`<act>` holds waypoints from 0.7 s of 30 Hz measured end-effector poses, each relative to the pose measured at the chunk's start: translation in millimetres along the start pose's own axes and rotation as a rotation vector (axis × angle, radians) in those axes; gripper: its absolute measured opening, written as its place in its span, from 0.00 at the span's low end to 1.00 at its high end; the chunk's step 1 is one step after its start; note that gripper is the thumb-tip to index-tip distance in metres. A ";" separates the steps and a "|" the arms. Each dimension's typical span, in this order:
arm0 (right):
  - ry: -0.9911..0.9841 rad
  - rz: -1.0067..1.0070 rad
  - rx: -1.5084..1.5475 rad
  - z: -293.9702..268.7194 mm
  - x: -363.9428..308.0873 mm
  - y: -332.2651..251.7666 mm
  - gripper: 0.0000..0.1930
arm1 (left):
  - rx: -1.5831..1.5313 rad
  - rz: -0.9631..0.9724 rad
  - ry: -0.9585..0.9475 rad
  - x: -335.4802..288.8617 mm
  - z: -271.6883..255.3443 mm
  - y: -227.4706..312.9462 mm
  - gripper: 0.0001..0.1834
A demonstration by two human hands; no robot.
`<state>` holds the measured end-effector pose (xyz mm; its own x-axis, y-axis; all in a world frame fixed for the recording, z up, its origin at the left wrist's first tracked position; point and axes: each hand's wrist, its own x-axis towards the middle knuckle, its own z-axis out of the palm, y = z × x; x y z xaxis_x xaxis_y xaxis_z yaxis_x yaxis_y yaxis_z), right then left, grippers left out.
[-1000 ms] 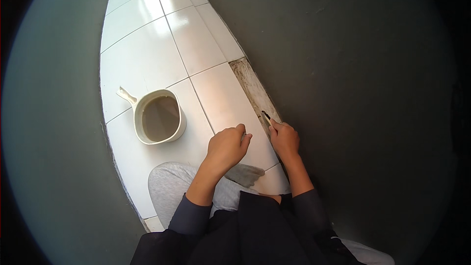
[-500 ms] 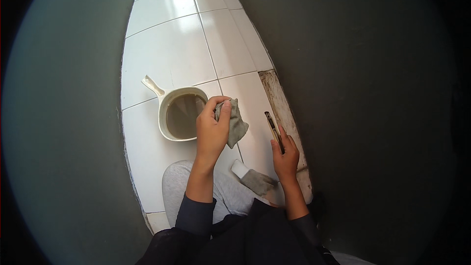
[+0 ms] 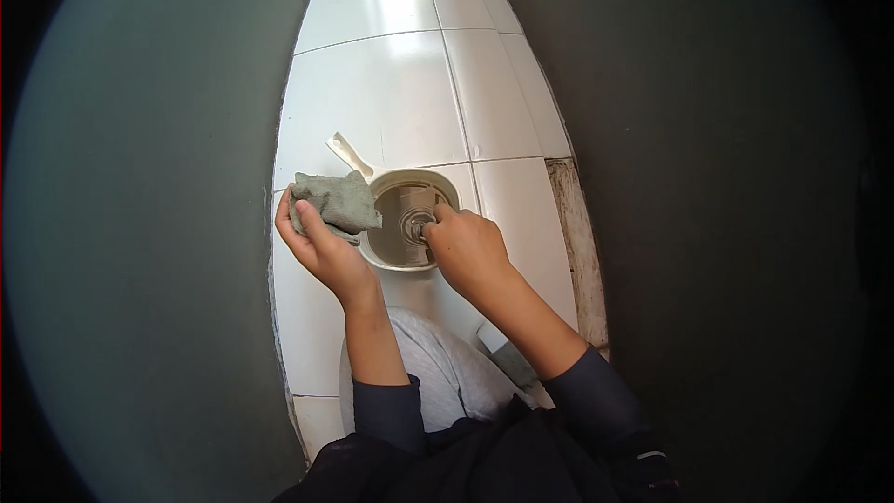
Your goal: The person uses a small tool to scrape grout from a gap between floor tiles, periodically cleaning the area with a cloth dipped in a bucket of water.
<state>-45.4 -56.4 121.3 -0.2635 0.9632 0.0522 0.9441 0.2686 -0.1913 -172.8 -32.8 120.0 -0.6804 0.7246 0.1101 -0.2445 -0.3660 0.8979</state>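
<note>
The left hand gripped a grey sponge beside the scoop; the right hand dipped fingertips inside, grip unclear.

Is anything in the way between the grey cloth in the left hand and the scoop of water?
Nothing lies between them. The left hand holds the grey cloth just left of the cream scoop. The right hand, though, reaches over the scoop's near rim with its fingertips down inside, taking up part of the opening.
</note>
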 end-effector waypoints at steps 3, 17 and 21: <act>-0.093 -0.023 0.142 5.1 2.6 4.1 0.05 | 0.029 -0.020 -0.011 1.2 0.9 -0.9 0.17; -0.066 0.116 0.408 -7.2 -5.1 15.9 0.05 | -0.015 -0.083 -0.072 4.0 -1.8 -8.1 0.16; 0.027 0.110 0.544 -8.1 -23.2 16.9 0.08 | -0.054 -0.119 -0.056 4.2 -1.0 -5.3 0.16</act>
<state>-21.7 -74.2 124.8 -0.1576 0.9871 0.0273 0.7250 0.1344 -0.6755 -175.1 -28.4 115.4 -0.6054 0.7954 0.0293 -0.3587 -0.3054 0.8821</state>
